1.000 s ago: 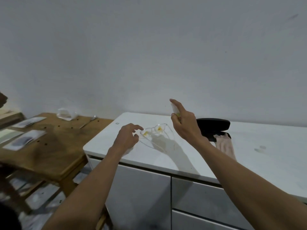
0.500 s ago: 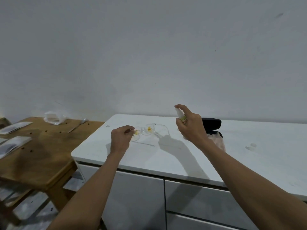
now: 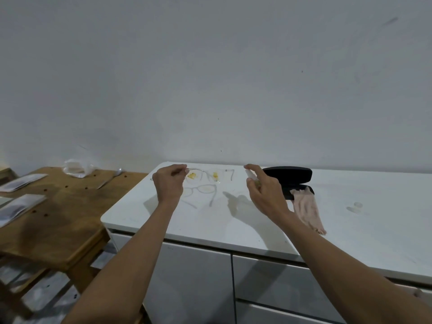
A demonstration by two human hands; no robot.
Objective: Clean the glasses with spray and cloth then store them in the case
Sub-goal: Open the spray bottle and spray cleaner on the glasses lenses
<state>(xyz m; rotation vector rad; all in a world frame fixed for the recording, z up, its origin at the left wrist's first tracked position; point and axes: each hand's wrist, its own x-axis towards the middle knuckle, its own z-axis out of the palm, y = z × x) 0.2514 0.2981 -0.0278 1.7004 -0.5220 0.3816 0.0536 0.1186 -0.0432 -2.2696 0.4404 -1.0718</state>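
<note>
1. the left hand [image 3: 168, 185] pinches one temple of the clear glasses [image 3: 205, 176], holding them above the white table [image 3: 233, 225].
2. the right hand [image 3: 265, 195] has its fingers curled around a small spray bottle [image 3: 250, 175], just right of the glasses.
3. the open black case [image 3: 289, 177] and pink cloth [image 3: 306, 209] lie on the table behind the right hand.

white cabinet top [image 3: 210, 230] | black case [image 3: 295, 181], open | pink cloth [image 3: 306, 210] | possibly two small caps [image 3: 354, 207]
</note>
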